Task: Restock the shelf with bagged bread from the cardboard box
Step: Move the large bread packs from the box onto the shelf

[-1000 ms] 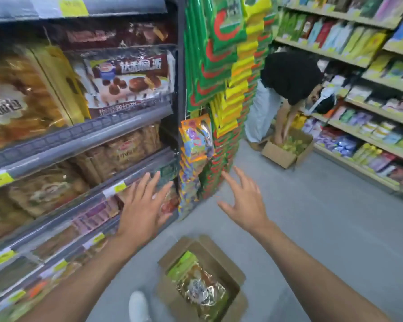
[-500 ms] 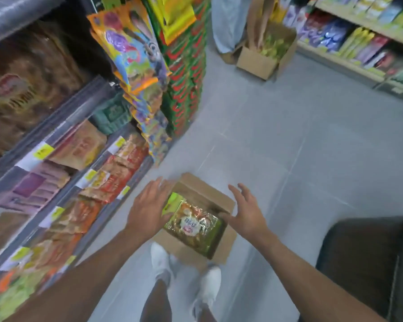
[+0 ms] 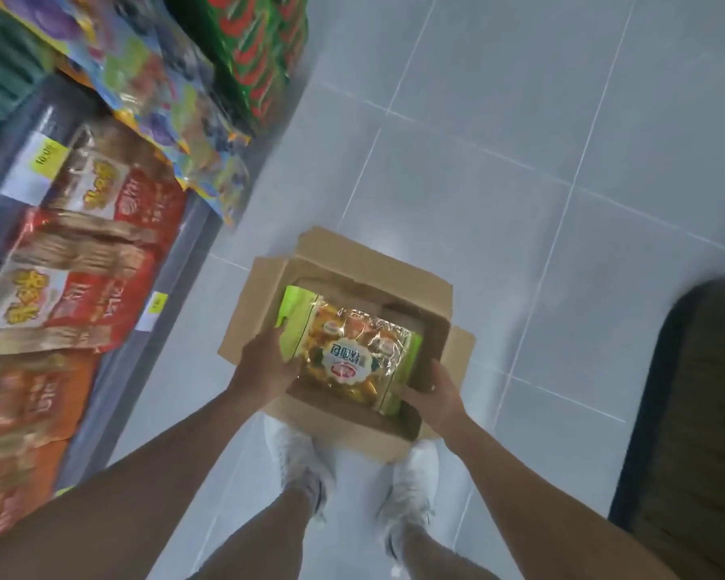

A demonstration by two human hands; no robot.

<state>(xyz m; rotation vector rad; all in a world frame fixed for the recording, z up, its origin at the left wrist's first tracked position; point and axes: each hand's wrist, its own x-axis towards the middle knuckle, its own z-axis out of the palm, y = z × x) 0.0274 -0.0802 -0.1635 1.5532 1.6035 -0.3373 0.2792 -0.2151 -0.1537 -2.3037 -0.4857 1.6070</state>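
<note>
An open cardboard box [image 3: 365, 261] sits on the grey tiled floor just ahead of my white shoes. Inside it lies a bag of bread [image 3: 348, 349], clear plastic with green edges and a round label. My left hand [image 3: 268, 362] grips the bag's left side, thumb on top. At the bag's near right corner my right hand [image 3: 436, 395] holds it, fingers tucked underneath. The shelf [image 3: 176, 261] runs along the left, with red and orange packs on its low tiers.
Colourful snack bags [image 3: 176, 102] hang on strips above the shelf end, beside a green and red stack [image 3: 260, 48]. A dark mat or seat [image 3: 695, 412] lies at the right edge. Open grey floor [image 3: 520, 140] stretches beyond the box.
My head has tilted down from the shelves to the box. Both hands dropped from chest height into the box and closed on the bread bag.
</note>
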